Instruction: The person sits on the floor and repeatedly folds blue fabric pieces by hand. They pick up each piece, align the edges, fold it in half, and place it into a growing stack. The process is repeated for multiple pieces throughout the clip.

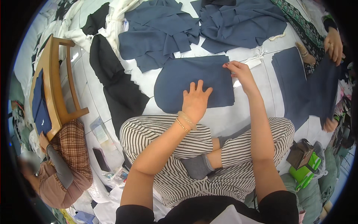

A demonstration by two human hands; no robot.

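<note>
A stack of navy fabric pieces (169, 86), rounded at the left end and straight at the right, lies flat on the floor before my crossed legs. My left hand (195, 99) rests on it with the fingers spread, pressing near its middle. At the upper right corner my right hand (241, 74) pinches the edge of the fabric between thumb and fingertips. How many layers it has hold of is too small to tell.
Heaps of navy cut fabric (160, 33) lie beyond the stack, with black fabric (112, 78) to the left. A person at the far left sits by a low wooden table (56, 86). At the right, another person's hands hold dark fabric (322, 89). A phone (100, 158) lies at the left.
</note>
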